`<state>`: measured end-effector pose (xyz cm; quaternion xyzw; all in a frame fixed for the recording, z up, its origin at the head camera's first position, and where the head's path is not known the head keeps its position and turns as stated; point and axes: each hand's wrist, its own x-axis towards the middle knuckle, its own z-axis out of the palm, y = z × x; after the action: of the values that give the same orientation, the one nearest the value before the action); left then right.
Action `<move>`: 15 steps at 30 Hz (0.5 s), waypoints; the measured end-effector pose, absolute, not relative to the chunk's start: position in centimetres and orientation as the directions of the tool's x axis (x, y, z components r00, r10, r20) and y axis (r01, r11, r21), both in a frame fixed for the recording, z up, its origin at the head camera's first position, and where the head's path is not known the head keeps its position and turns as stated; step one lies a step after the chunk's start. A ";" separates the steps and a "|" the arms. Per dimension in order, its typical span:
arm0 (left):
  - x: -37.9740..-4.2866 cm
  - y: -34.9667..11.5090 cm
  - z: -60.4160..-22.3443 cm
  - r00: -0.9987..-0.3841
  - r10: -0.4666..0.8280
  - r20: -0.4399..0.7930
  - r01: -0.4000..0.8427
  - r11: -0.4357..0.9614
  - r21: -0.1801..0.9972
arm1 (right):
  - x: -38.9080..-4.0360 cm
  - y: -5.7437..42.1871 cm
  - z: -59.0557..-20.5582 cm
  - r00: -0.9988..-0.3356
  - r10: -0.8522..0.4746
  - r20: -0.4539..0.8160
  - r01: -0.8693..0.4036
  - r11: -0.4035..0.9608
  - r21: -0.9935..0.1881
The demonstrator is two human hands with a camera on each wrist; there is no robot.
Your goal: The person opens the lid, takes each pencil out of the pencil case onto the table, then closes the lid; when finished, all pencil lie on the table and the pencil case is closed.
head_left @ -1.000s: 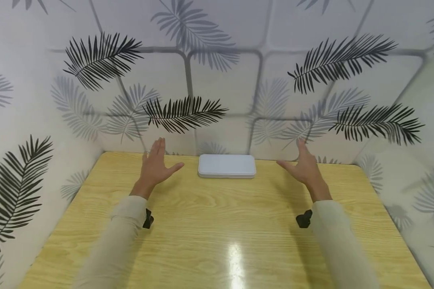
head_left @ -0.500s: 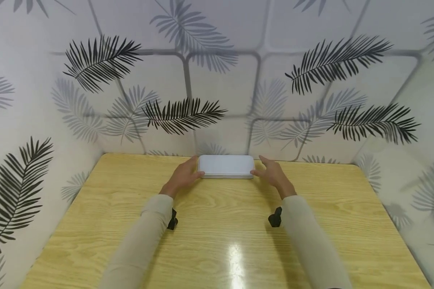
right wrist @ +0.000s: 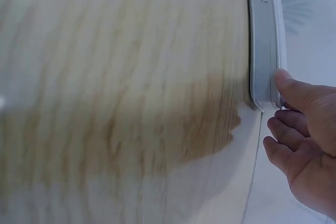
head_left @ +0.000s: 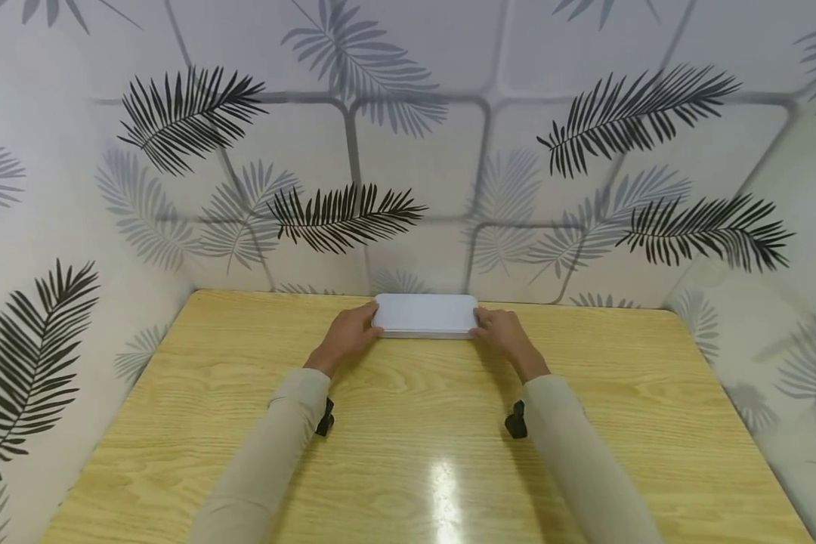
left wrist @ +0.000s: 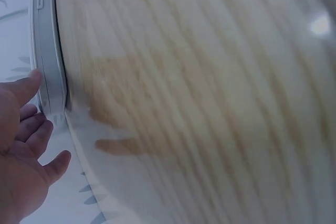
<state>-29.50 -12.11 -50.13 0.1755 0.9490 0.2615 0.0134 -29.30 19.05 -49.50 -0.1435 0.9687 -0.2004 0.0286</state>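
Note:
A flat white rectangular case (head_left: 426,313) with rounded corners lies at the back edge of the table. Its grey front side (left wrist: 48,45) carries a seam and a small clasp. My left hand (head_left: 349,332) grips the case's left end, the thumb at the front corner and the fingers round the side. At the opposite end, my right hand (head_left: 506,335) holds the case in the same way. The right wrist view shows the thumb on the lid's edge and the other fingers (right wrist: 289,129) bent beside the end. Fingertips behind the case are partly hidden.
The table (head_left: 408,423) has a light wood-grain top with a bright reflection near the front. Right behind the case rises a wall (head_left: 421,166) with a leaf pattern, and similar walls stand on both sides. Each sleeve cuff has a black device (head_left: 516,420) by it.
Both hands have come inward from wide apart, fingers spread, to the two ends of the case. The fingers have since closed round those ends. The case lies in about the same place.

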 end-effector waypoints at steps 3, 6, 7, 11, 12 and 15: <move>-29.1 -12.5 -49.9 -0.933 0.354 0.061 0.340 0.816 0.468 | -28.7 18.8 -49.5 -0.929 -0.363 0.069 -0.368 0.889 -0.272; -28.2 -13.1 -49.9 -0.928 0.369 0.058 0.353 0.818 0.455 | -27.6 18.5 -49.4 -0.910 -0.405 0.085 -0.414 0.880 -0.232; -27.9 -13.3 -50.0 -0.927 0.371 0.059 0.356 0.818 0.451 | -27.1 18.4 -49.4 -0.909 -0.410 0.082 -0.417 0.878 -0.235; -26.2 -14.1 -50.1 -0.930 0.362 0.056 0.341 0.801 0.491 | -25.3 17.9 -49.3 -0.909 -0.411 0.073 -0.414 0.868 -0.274; -25.8 -14.2 -50.1 -0.933 0.358 0.048 0.334 0.804 0.492 | -24.9 17.8 -49.2 -0.908 -0.413 0.075 -0.417 0.865 -0.278; -24.6 -14.5 -49.8 -0.940 0.341 0.022 0.310 0.821 0.480 | -23.8 17.4 -49.1 -0.908 -0.413 0.072 -0.416 0.864 -0.285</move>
<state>-24.61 -14.47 -49.83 0.1706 0.9536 0.2460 0.0323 -23.77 17.42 -49.06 -0.2146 0.9653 -0.1488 -0.0042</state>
